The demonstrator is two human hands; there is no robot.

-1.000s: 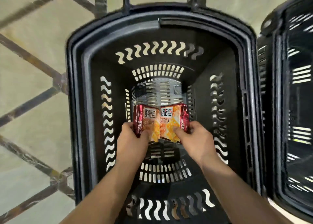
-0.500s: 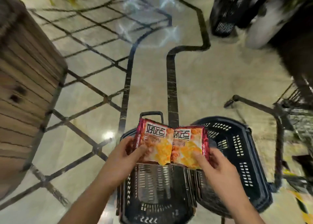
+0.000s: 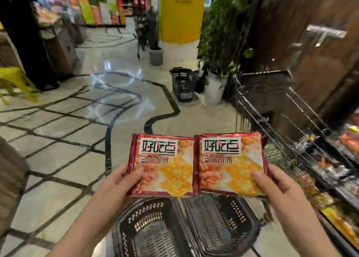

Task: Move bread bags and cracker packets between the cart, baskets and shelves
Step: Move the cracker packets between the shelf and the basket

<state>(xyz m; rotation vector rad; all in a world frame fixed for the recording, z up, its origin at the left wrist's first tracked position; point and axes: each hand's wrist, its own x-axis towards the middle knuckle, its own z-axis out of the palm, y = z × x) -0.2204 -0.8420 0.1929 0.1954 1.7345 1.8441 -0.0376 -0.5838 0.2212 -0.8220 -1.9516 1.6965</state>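
Note:
Two red and orange cracker packets are held side by side at chest height. My left hand point(image 3: 120, 181) grips the left packet point(image 3: 162, 164) at its lower left corner, thumb on its face. My right hand point(image 3: 275, 185) grips the right packet point(image 3: 231, 163) at its lower right corner. Below them on the floor stand two black plastic baskets, the left basket point(image 3: 147, 229) and the right basket point(image 3: 219, 223), both seen from above. A wire cart point(image 3: 272, 109) stands to the right, with packaged goods blurred in it.
A third black basket point(image 3: 183, 84) sits on the floor ahead beside a potted plant in a white pot point(image 3: 214, 89). A yellow pillar point(image 3: 181, 14) and stocked shelves point(image 3: 97, 6) lie further back. A dark wooden stand point(image 3: 54, 43) is at left. A brown wall fills the right.
Both hands have lifted the two packets out of the basket and up to chest height. The view has swung up from the basket to the aisle ahead.

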